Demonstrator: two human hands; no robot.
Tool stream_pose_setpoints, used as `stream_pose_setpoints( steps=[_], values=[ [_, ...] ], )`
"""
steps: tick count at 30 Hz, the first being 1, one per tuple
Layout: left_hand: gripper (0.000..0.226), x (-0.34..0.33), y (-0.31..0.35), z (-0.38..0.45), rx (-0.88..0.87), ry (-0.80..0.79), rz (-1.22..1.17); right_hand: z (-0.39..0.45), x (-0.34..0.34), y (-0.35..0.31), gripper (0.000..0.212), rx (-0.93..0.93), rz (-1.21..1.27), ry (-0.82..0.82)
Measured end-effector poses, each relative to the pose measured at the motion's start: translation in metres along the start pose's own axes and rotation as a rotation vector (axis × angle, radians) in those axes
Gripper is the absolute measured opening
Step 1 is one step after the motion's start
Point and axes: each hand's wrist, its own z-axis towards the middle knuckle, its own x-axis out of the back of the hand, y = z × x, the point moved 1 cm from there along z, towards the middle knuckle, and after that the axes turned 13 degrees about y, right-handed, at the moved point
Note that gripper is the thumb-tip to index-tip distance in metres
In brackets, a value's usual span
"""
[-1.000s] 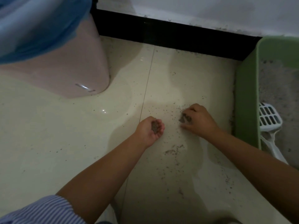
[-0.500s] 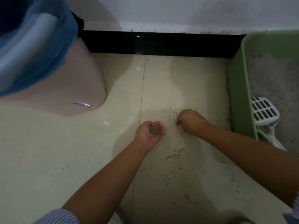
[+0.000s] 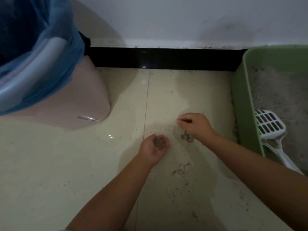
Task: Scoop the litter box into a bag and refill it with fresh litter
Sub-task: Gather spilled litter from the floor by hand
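Note:
A green litter box with grey litter stands at the right against the wall. A white slotted scoop lies inside it, leaning over its near corner. Spilled litter grains are scattered on the cream floor tiles. My left hand is cupped palm up, holding a small pile of gathered grains. My right hand rests on the floor just beyond it, fingertips pinched together at the grains, with a small clump beside its wrist. A pink bin lined with a blue bag stands at the upper left.
A black skirting board runs along the white wall at the back. The floor between the bin and the litter box holds only loose grains. A tile joint runs from the wall toward me, just left of my left hand.
My right hand has shifted a little to the right and its fingers have come together in a pinch. The left hand stays cupped with the grains. The view has tilted up.

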Motion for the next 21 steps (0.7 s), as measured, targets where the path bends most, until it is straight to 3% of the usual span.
stream_pose_setpoints(
  steps=[3,7,11,19,21],
  values=[
    [0.036,0.002,0.001,0.004,-0.042,0.024,0.041,0.009,0.007,0.032,0.024,0.089,-0.257,-0.003],
    [0.035,0.002,0.004,0.005,-0.097,0.033,0.084,0.000,-0.008,0.040,0.030,0.429,-0.443,-0.097],
    [0.037,0.000,0.008,0.002,-0.104,0.019,0.079,-0.006,-0.006,0.042,0.017,0.610,-0.557,-0.161],
    [0.046,-0.001,0.008,-0.001,-0.102,0.015,0.088,-0.013,0.002,0.059,0.010,0.591,-0.594,-0.157],
    [0.046,0.001,0.007,-0.001,-0.092,0.030,0.081,-0.010,-0.007,0.064,0.028,0.512,-0.575,-0.222]
  ],
)
